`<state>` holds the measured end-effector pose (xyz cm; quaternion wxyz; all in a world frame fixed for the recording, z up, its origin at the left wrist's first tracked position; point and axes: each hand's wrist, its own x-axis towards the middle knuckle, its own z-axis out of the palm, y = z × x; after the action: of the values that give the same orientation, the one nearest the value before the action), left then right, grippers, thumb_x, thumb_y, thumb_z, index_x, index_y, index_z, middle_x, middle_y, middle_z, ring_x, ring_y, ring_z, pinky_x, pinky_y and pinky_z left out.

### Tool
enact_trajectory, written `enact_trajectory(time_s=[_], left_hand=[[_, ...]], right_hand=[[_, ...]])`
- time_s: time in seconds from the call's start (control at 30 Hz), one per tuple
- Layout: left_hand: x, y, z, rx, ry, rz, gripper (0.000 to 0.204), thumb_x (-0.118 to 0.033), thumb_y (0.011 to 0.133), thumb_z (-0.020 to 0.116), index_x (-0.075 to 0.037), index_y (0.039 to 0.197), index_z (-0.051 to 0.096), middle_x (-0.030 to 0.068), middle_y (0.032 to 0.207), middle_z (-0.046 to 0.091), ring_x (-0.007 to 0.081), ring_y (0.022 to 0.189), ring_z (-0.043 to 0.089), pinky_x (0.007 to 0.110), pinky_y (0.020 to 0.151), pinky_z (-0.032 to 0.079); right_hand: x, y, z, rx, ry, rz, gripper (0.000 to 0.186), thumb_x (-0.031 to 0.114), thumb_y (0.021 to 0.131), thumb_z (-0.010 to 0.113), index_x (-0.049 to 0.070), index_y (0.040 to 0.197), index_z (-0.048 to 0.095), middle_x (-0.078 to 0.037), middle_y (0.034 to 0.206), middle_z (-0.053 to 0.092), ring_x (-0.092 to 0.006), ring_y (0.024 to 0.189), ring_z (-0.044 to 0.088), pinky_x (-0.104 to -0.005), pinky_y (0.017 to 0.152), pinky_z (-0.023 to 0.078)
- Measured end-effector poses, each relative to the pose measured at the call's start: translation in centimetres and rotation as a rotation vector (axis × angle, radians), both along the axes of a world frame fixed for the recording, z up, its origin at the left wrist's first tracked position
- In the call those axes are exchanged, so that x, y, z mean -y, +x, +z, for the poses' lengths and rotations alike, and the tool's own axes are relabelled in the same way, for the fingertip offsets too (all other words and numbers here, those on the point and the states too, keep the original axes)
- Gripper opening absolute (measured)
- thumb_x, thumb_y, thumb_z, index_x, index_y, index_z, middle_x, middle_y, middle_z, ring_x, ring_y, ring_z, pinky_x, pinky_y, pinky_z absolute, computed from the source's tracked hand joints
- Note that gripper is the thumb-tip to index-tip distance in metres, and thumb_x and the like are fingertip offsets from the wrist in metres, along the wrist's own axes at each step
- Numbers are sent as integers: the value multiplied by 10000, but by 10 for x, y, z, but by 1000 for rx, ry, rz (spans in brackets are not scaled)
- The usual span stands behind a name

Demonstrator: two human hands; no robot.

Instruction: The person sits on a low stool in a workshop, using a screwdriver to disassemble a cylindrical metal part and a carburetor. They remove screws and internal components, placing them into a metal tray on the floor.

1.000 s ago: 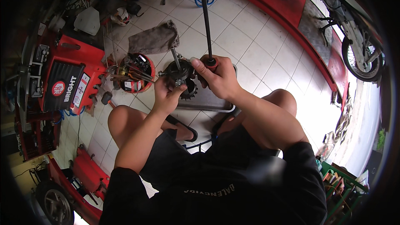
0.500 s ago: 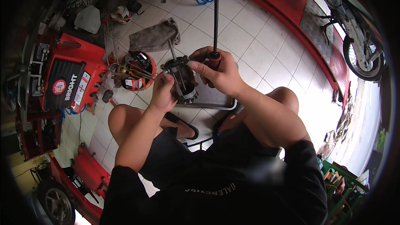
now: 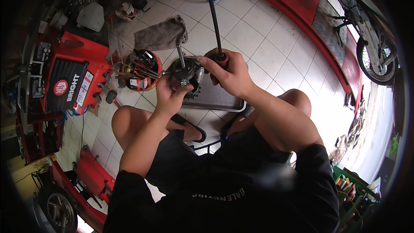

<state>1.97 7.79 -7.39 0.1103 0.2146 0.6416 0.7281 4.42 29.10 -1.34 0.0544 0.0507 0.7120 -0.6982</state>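
My left hand (image 3: 167, 98) is wrapped round a dark metal spring-and-shaft assembly (image 3: 183, 70), its thumb pressing on the near side. A bright shaft stands out of the assembly's far end, and a toothed rim shows at its near end. In my right hand (image 3: 233, 75) is a long screwdriver (image 3: 214, 19), gripped by its red and black handle, with the dark blade pointing away from me. The right thumb reaches left and touches or nearly touches the assembly. Below both hands lies a grey metal tray (image 3: 226, 103).
A red bucket of tools (image 3: 142, 70) stands left of the assembly. Beyond it a dirty grey rag (image 3: 159, 35) lies on the white tiles (image 3: 254, 21). A red machine (image 3: 71, 77) is at the left, a red lift platform (image 3: 297, 4) and motorcycle wheel (image 3: 375, 60) at the right.
The assembly has tilted, so its far end faces up more toward me. The screwdriver blade has swung to the left, while my right hand keeps its grip.
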Motion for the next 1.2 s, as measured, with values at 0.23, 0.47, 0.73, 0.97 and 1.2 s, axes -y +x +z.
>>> enact_trajectory(time_s=[0.23,0.47,0.73,0.97,1.2], left_hand=[[3,6,11,-200,16,15,747,-152,884,795,95,1455,381,190,1284,595,223,1090,672,319,833,635],[12,-3,-4,-404,-16,13,763,-163,881,799,70,1473,377,230,1454,510,270,1190,643,347,904,606],[14,0,1,-459,-84,95,770,-293,849,832,74,1418,465,209,1300,639,274,1133,677,366,967,536],[10,3,15,-517,-144,145,762,-306,816,849,80,1380,512,180,1181,689,258,1068,695,356,926,542],[8,1,17,-506,-58,94,723,-221,811,844,83,1377,514,181,1171,688,250,1044,701,346,900,561]], right_hand=[[-9,6,-1,-14,-341,119,272,232,958,731,-13,1052,657,-15,687,607,-97,525,570,-263,452,433],[-12,4,-9,110,-283,170,286,244,958,734,-19,1046,662,-27,654,602,-97,510,556,-259,437,403],[-5,9,3,7,-361,140,196,141,963,715,-17,1059,652,-31,713,605,-106,530,570,-260,438,389],[-9,9,2,1,-324,180,189,120,957,717,-18,1068,652,-53,774,635,-107,541,579,-255,452,409],[-9,9,0,3,-352,186,223,174,942,749,0,1064,681,-22,742,640,-81,535,560,-248,444,409]])
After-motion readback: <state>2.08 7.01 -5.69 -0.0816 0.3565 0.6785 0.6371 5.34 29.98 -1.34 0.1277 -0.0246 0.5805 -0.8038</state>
